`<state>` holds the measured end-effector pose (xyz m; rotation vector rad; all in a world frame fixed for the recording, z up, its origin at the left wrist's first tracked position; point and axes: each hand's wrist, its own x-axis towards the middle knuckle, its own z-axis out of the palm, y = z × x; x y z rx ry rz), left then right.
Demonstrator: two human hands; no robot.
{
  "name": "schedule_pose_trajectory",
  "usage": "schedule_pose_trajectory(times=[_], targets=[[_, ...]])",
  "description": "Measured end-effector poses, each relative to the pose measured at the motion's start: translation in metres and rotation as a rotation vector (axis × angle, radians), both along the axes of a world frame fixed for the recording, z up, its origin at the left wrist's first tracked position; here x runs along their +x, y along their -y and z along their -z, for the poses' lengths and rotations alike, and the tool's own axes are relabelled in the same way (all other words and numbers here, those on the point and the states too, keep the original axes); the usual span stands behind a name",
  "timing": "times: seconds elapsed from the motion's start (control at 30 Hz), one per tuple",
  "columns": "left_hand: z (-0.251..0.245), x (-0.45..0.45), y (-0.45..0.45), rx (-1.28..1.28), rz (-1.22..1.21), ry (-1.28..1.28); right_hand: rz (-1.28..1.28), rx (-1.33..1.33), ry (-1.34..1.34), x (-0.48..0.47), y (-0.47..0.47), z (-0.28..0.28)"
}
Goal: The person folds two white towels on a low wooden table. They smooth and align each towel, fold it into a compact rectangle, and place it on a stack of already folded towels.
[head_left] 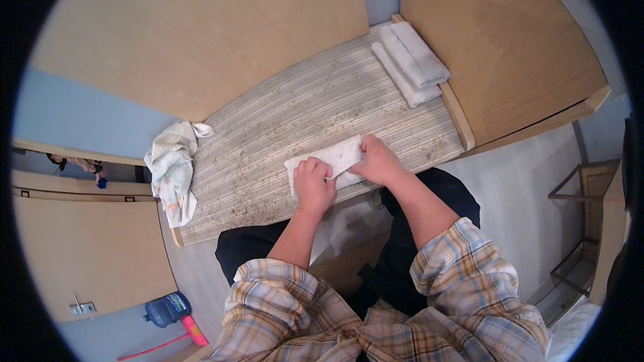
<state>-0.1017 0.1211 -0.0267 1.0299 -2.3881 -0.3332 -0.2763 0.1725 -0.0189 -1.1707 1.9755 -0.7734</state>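
Observation:
A white towel [339,155], folded into a narrow strip, lies at the near edge of a patterned bench top [282,136]. My left hand [314,183] grips its left part, fingers curled over the upper layer. At the right end, my right hand [378,160] pinches the folded edge between thumb and fingers. Part of the towel's underside layer shows below the upper fold, between my hands. Farther back on the right, two folded white towels [415,58] are stacked, the upper one set slightly askew on the lower.
A crumpled cloth with coloured marks [173,171] hangs over the bench's left end. Wooden panels [211,25] rise behind and at right [493,50]. A blue water jug [168,309] and a pink broom [193,331] are on the floor at lower left. Metal-framed furniture [578,196] stands at right.

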Motion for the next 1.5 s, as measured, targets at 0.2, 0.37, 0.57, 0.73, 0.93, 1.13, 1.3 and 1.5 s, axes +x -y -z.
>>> schedule_pose_trajectory(times=[0.2, 0.37, 0.57, 0.73, 0.93, 1.13, 1.3, 1.5], targets=[[0.001, -0.001, 0.0, 0.068, -0.15, -0.09, -0.293, 0.127, -0.08, -0.005, 0.001, 0.003], [-0.008, -0.012, 0.002, 0.233, -0.229, -0.208, -0.053, -0.16, -0.033, 0.012, 0.001, 0.003], [-0.023, -0.028, 0.0, 0.324, -0.13, -0.138, 0.055, -0.244, -0.145, 0.015, 0.001, 0.006], [-0.024, -0.033, -0.016, 0.308, 0.118, -0.102, 0.256, -0.279, -0.05, 0.01, 0.002, 0.021], [-0.022, -0.028, -0.003, 0.397, -0.073, 0.005, 0.136, -0.269, -0.088, 0.012, 0.008, 0.02], [-0.022, -0.03, -0.014, 0.386, 0.122, -0.156, 0.138, -0.285, -0.185, 0.013, 0.003, 0.02], [-0.013, -0.024, -0.015, 0.423, 0.091, -0.222, 0.231, -0.271, 0.024, 0.019, 0.005, 0.02], [-0.004, -0.018, 0.0, 0.377, 0.079, -0.178, 0.104, -0.44, -0.086, 0.018, 0.009, 0.012]])
